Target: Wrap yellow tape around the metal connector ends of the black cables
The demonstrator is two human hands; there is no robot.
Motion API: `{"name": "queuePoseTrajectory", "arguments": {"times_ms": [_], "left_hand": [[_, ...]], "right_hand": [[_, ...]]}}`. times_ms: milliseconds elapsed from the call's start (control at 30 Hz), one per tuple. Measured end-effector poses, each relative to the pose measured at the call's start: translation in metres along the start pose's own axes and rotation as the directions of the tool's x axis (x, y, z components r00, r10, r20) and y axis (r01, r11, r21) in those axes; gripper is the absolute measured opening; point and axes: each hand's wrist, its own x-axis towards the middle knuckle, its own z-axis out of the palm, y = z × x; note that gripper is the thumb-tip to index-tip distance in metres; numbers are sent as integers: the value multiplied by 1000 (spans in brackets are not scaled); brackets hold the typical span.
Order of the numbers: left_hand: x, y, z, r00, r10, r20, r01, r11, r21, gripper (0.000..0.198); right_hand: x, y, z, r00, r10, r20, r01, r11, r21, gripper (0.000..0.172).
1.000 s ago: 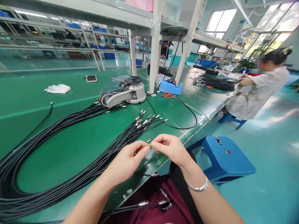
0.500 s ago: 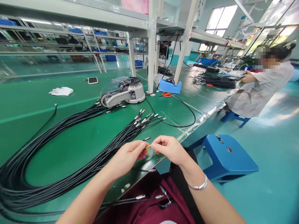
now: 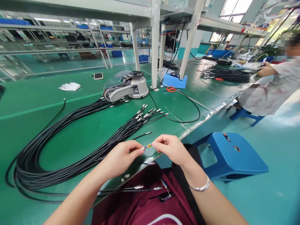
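Between your fingers, the cable connector shows gold and silver; beyond them, black cables cross the green bench, and maroon cloth lies below.

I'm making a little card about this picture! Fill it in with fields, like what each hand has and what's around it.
Left hand: pinches the silver end of a small metal piece with a brass-coloured band
Right hand: pinches its brass-coloured end
Things nearby: long black cables with silver metal tips, on a green workbench
Rest: white-and-grey tape dispenser, orange-handled scissors, blue plastic stool, seated co-worker in a pale shirt
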Motion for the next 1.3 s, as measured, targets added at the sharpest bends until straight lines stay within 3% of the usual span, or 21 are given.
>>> {"name": "queuePoseTrajectory", "arguments": {"times_ms": [200, 400, 700, 1000, 1167, 1233, 1300], "left_hand": [[5, 8, 7, 997, -17, 72, 19, 999, -32, 29], [6, 4, 13, 984, -19, 176, 61, 970, -236, 33], [8, 5, 13, 988, 58, 145, -64, 997, 42, 34], [4, 12, 27, 990, 101, 102, -113, 986, 121, 28], [-1, 9, 18, 974, 105, 199, -126, 988, 93, 30], [4, 4, 11, 988, 126, 89, -136, 983, 121, 29], [16, -3, 8, 978, 171, -121, -138, 959, 247, 25]], "right_hand": [[-7, 5, 3, 999, 31, -43, -30, 999, 16, 18], [-14, 8, 5, 998, 47, -34, -45, 997, 66, 20], [-18, 9, 6, 997, 39, -72, -35, 998, 55, 16], [-21, 17, 7, 999, 8, -53, -9, 1000, -7, 16], [-35, 23, 11, 993, 116, 20, -117, 993, 23, 18], [-44, 26, 15, 990, 140, 9, -140, 989, 38, 17], [-52, 33, 17, 987, 162, 19, -162, 987, 8, 15]]}}
